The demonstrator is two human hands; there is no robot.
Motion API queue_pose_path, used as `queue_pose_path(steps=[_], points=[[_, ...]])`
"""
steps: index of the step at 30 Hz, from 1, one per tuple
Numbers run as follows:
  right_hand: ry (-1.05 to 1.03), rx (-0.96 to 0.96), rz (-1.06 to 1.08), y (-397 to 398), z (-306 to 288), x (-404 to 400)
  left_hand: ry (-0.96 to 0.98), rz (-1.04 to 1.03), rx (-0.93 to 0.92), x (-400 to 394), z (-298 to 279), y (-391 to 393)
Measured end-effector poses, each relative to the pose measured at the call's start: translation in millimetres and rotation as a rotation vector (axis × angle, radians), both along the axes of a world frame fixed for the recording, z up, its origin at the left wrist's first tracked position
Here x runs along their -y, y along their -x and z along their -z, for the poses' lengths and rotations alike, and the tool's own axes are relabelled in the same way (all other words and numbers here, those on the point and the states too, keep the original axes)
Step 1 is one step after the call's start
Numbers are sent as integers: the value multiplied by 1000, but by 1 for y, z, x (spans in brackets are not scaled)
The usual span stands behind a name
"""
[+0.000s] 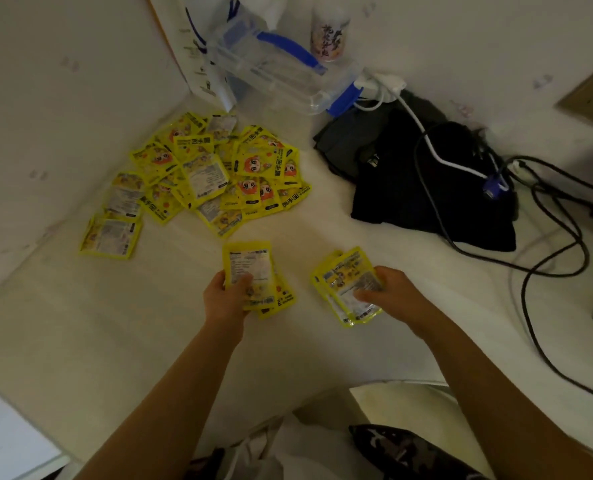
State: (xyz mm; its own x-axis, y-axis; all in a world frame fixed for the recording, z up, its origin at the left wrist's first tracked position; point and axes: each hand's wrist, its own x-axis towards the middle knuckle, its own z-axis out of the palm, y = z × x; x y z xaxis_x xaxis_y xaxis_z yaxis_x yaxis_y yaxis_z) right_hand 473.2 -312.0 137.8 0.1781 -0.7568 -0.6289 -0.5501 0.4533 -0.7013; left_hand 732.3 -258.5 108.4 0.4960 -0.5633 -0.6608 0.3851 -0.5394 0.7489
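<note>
Packets (198, 174): thin, light, slippery; hold yours by the edges.
Left grip (227, 294): your fingers curl round a small stack (250, 263).
Right grip (388, 289): curls round another stack (341, 282).

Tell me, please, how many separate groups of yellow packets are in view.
3. A loose pile lies on the white surface. The left hand holds a small bunch, and the right hand holds a second bunch. Overlapping packets may hide others.
</note>
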Motion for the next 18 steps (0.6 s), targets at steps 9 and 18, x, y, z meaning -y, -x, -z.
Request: queue_pose_path(steps=[9,18], points=[[-42,130,469,-24,6,-91,18,150,-120,-51,0,-26],[-41,223,818,-66,6,-207,-1,427,-163,-102,-4,-45]])
